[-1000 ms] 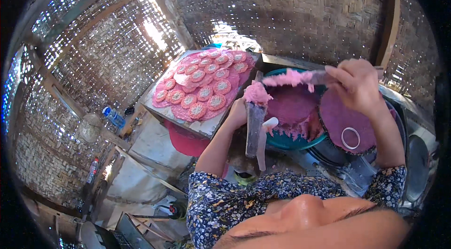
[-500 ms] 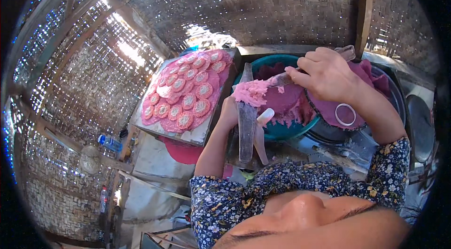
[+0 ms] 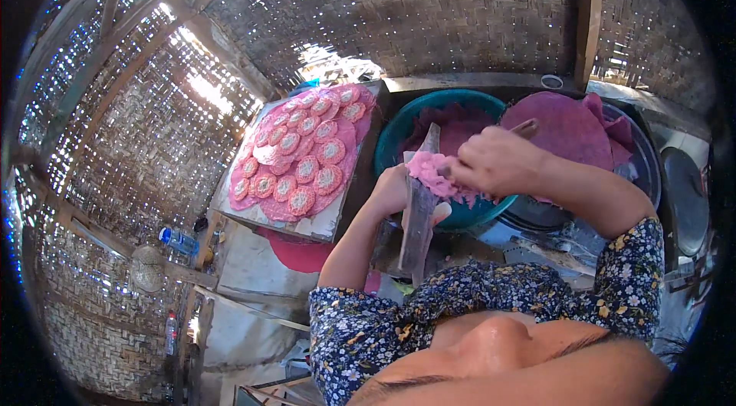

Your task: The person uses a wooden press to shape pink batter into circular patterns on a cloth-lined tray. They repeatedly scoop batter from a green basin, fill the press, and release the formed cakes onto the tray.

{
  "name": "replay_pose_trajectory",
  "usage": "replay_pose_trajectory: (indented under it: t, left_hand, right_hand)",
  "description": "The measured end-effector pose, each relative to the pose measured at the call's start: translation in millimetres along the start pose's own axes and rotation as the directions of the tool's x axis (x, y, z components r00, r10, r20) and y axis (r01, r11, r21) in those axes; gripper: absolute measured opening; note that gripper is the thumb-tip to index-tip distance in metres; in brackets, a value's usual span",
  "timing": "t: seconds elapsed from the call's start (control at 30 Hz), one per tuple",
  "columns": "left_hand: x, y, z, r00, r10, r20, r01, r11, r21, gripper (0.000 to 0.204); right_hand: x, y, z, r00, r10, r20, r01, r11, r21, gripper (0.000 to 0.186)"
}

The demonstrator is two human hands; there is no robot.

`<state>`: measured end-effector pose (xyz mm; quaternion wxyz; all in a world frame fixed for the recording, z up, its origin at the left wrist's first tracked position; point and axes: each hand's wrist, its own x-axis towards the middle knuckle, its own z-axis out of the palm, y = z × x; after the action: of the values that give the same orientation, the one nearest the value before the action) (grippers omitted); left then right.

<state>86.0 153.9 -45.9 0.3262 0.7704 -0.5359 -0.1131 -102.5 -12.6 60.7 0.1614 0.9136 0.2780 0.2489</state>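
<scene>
1. Our landmark is the teal basin [image 3: 477, 212]. Above its left part, our left hand [image 3: 389, 191] is closed around a grey slat [image 3: 416, 226], which leans with its lower end past the basin's near side.
2. Our right hand [image 3: 491, 162], above the basin's middle, grips a dark stick [image 3: 527, 128]; its far end shows beyond our fist.
3. The pink dough [image 3: 429, 173] clings to the slat between our hands, over the basin's left part, with ragged bits hanging beside our right fingers.
4. We judge that a harder push of the stick could twist the slat in our left hand, since only that hand appears to steady it.
5. Loose bits could drop outside the basin if the slat swings left, because the dough sits near that rim.
6. Dough smeared on our fingers could make either grip slip.
7. Left of the basin, pink rounds [image 3: 307, 170] with pale centres lie on a pink sheet [image 3: 349, 147]; a flung lump could mark them.
</scene>
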Motion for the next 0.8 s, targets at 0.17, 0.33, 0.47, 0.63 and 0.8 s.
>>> replay_pose_trajectory:
  t: [0.17,0.33,0.47,0.63,0.8]
  left_hand:
    - [2,-33,-22,0.993,0.112,-0.046,-0.114,0.992,-0.055,0.028]
    - [44,-20,-10,0.667,0.539,-0.514,-0.739,0.395,-0.545,0.019]
    - [16,-17,-11,0.909,0.077,-0.409,-0.41,0.335,-0.848,0.02]
    - [-6,-25,-29,0.917,0.339,-0.209,-0.312,0.938,0.155,0.026]
    - [-22,28,-22,0.962,0.013,-0.272,0.053,0.971,0.232,0.032]
  right_hand:
    - [-23,32,-21,0.917,0.386,-0.105,-0.382,0.922,0.058,0.026]
    - [-34,29,18,0.844,0.522,-0.126,-0.495,0.847,0.193,0.031]
    - [-44,19,14,0.858,0.514,-0.011,-0.484,0.816,0.317,0.033]
    - [-39,28,-13,0.879,0.471,0.072,-0.466,0.821,0.329,0.03]
    - [-20,35,-27,0.86,0.392,0.328,-0.484,0.831,0.276,0.029]
